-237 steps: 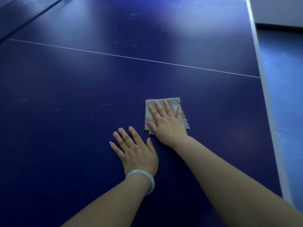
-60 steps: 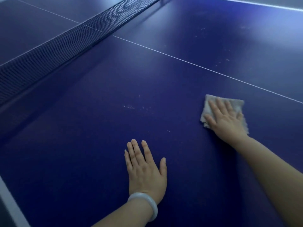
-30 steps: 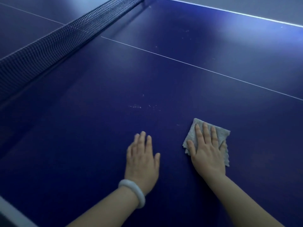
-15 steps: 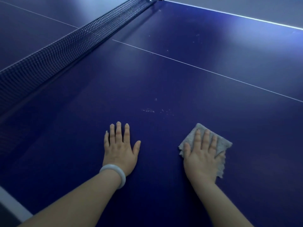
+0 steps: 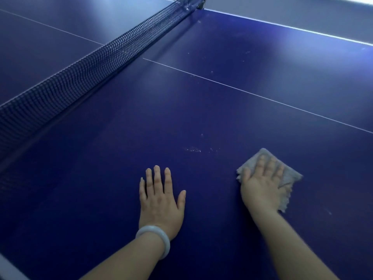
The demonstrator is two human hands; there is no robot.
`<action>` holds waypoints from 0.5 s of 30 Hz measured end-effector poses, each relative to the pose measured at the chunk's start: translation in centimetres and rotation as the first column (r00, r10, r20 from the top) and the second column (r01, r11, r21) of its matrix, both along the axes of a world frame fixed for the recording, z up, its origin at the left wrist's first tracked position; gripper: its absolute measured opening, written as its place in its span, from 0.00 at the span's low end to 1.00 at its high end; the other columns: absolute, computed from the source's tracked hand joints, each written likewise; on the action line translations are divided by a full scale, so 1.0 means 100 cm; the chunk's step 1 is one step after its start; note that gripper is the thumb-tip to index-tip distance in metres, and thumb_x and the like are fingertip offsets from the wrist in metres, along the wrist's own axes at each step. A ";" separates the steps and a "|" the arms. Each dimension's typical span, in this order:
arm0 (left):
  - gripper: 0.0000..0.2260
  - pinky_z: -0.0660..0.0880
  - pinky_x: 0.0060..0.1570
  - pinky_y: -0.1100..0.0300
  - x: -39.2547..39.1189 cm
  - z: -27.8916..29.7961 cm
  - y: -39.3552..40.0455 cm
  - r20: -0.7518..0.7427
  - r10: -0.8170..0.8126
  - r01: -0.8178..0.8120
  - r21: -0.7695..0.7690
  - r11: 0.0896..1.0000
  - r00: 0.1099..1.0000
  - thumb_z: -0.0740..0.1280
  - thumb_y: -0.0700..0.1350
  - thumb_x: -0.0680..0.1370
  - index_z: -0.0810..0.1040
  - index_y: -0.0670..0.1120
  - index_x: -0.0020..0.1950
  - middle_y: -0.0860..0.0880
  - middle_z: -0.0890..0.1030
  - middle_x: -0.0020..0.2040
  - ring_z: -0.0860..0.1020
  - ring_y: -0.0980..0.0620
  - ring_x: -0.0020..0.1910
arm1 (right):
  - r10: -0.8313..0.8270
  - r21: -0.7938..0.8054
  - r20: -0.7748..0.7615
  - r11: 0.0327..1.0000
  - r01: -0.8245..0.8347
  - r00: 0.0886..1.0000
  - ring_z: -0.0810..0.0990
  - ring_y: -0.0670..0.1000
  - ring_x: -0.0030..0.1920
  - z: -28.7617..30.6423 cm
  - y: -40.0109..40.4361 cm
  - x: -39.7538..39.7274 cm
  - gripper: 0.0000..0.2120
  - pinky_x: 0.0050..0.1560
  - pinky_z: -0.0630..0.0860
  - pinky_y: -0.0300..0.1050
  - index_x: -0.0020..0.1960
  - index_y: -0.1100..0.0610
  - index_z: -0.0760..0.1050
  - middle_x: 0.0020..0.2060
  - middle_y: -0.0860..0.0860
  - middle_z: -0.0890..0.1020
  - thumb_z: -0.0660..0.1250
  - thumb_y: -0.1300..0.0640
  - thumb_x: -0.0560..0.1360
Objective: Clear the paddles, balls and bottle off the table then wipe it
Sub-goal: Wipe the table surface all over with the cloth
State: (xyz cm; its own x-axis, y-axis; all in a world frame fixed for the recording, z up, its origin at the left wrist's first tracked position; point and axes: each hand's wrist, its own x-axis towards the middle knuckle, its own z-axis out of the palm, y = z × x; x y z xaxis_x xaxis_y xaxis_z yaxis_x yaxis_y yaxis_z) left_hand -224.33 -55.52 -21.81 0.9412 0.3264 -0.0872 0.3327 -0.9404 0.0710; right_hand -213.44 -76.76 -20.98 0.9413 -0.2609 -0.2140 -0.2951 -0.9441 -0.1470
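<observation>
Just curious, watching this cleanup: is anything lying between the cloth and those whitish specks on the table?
Nothing visible does. The right hand presses the cloth flat on the table; the specks lie just ahead and left across bare blue surface. The left hand rests flat off to the side.

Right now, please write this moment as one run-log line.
phase: wiping | right hand: presses cloth | left hand: flat on table

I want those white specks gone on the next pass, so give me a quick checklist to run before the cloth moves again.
1. Right hand flat on the cloth: ok.
2. Left hand braced on the table, off the cloth: ok.
3. White specks not yet wiped: not ok.
4. Path from cloth to specks free of objects: ok.
5. Net well away from the specks: ok.
6. Cloth damp enough: cannot tell.
</observation>
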 end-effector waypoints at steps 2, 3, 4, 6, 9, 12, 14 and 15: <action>0.35 0.41 0.77 0.43 0.000 0.001 0.000 0.000 -0.004 0.004 -0.008 1.000 1.000 0.32 0.63 0.76 0.42 0.46 0.79 0.41 0.43 0.80 0.40 0.42 0.79 | 0.206 -0.006 0.037 0.979 -0.206 0.978 0.33 0.56 0.77 -0.004 0.045 -0.013 0.31 0.74 0.40 0.70 0.79 0.49 0.33 0.78 0.52 0.35 0.39 0.40 0.81; 0.35 0.41 0.77 0.43 0.000 0.001 0.000 -0.003 -0.008 0.008 -0.012 1.000 1.000 0.32 0.63 0.77 0.42 0.45 0.79 0.41 0.43 0.80 0.40 0.42 0.79 | 0.332 -0.007 0.063 0.943 -0.332 0.941 0.32 0.55 0.77 -0.006 0.063 -0.019 0.31 0.73 0.37 0.68 0.78 0.48 0.32 0.77 0.50 0.34 0.39 0.39 0.81; 0.35 0.41 0.76 0.42 0.000 0.001 -0.001 -0.003 -0.014 0.014 -0.016 1.000 1.000 0.32 0.63 0.77 0.42 0.45 0.79 0.41 0.43 0.79 0.40 0.42 0.79 | 0.435 -0.008 0.074 0.900 -0.435 0.898 0.31 0.53 0.77 -0.006 0.074 -0.021 0.31 0.72 0.35 0.66 0.78 0.47 0.32 0.77 0.48 0.33 0.39 0.38 0.80; 0.35 0.42 0.76 0.42 0.000 0.001 0.000 0.003 -0.018 0.018 -0.028 0.999 1.000 0.32 0.63 0.77 0.43 0.45 0.79 0.41 0.43 0.80 0.40 0.41 0.79 | 0.524 -0.024 0.055 0.852 -0.523 0.850 0.31 0.51 0.77 -0.004 0.070 -0.011 0.31 0.73 0.35 0.63 0.78 0.45 0.33 0.76 0.45 0.33 0.40 0.37 0.80; 0.35 0.43 0.76 0.41 -0.001 0.001 0.000 0.000 -0.010 0.010 -0.043 0.999 1.000 0.34 0.63 0.77 0.45 0.45 0.80 0.40 0.45 0.79 0.41 0.41 0.79 | 0.316 -0.084 0.026 0.946 -0.313 0.948 0.37 0.52 0.78 -0.005 0.019 0.009 0.30 0.76 0.44 0.65 0.79 0.46 0.36 0.79 0.47 0.39 0.41 0.39 0.81; 0.35 0.43 0.76 0.40 -0.001 0.000 -0.001 -0.005 -0.022 0.022 -0.052 0.998 1.000 0.34 0.62 0.78 0.45 0.44 0.80 0.40 0.44 0.79 0.40 0.40 0.78 | 0.032 -0.027 0.026 0.999 -0.031 0.999 0.37 0.53 0.78 -0.001 -0.019 0.003 0.32 0.75 0.44 0.67 0.80 0.48 0.37 0.79 0.49 0.39 0.38 0.38 0.79; 0.35 0.42 0.76 0.40 -0.001 0.001 -0.001 -0.011 -0.025 0.025 -0.054 0.998 1.000 0.34 0.62 0.78 0.44 0.44 0.79 0.39 0.43 0.79 0.39 0.40 0.78 | 0.000 -0.008 0.035 1.000 0.000 0.999 0.36 0.54 0.78 0.001 -0.007 -0.008 0.32 0.74 0.43 0.68 0.80 0.50 0.36 0.79 0.51 0.39 0.37 0.39 0.79; 0.35 0.42 0.76 0.40 -0.001 0.002 -0.001 -0.012 -0.027 0.027 -0.052 0.998 1.000 0.34 0.62 0.78 0.43 0.44 0.79 0.39 0.43 0.79 0.39 0.40 0.78 | 0.022 -0.013 0.028 1.000 -0.022 0.999 0.36 0.55 0.78 0.001 0.008 -0.012 0.32 0.74 0.44 0.68 0.79 0.51 0.35 0.79 0.52 0.38 0.37 0.40 0.79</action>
State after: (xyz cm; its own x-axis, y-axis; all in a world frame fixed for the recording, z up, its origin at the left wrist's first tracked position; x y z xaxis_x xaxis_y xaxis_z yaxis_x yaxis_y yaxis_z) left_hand -224.41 -55.59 -21.62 0.9483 0.2957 -0.1156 0.3085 -0.9442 0.1153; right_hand -214.63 -75.92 -20.90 0.9524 -0.2428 -0.1844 -0.2703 -0.9521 -0.1426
